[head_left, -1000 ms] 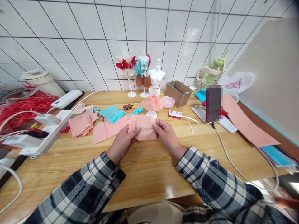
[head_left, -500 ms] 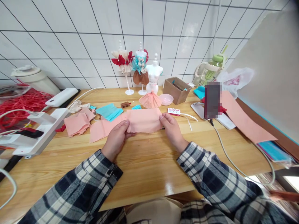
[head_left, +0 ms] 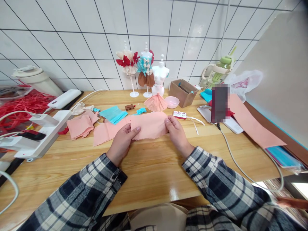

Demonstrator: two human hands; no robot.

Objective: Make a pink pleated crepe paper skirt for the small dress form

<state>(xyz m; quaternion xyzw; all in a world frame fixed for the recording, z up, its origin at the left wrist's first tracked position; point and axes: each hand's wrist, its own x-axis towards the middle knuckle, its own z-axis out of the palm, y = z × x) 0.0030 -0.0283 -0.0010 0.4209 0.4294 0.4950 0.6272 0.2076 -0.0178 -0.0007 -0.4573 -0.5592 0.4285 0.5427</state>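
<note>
A pink strip [head_left: 150, 125] with a ragged lower edge is stretched between my two hands above the wooden table [head_left: 154, 179]. My left hand [head_left: 122, 141] pinches its left end, thumb lying on top. The right end is held between thumb and fingers of my right hand [head_left: 178, 133]. Just beyond the strip stands a white mannequin [head_left: 160, 75] with a pleated pink skirt piece [head_left: 156, 102] at its base. Another pink piece [head_left: 106, 132] lies left of the strip, partly under a blue piece [head_left: 114, 114].
Two dressed mannequins [head_left: 146, 69] stand near the tiled wall. A pink bowl [head_left: 172, 102] and cardboard box [head_left: 183, 93] are right of them. A phone [head_left: 219, 104] stands at right, a power strip [head_left: 48, 136] lies left, folded pink pieces [head_left: 80, 125] beside it.
My left thumb has slid further onto the strip, and its lower edge hangs slightly lower. The strip's upper right corner now looks rounded. The view has shifted slightly.
</note>
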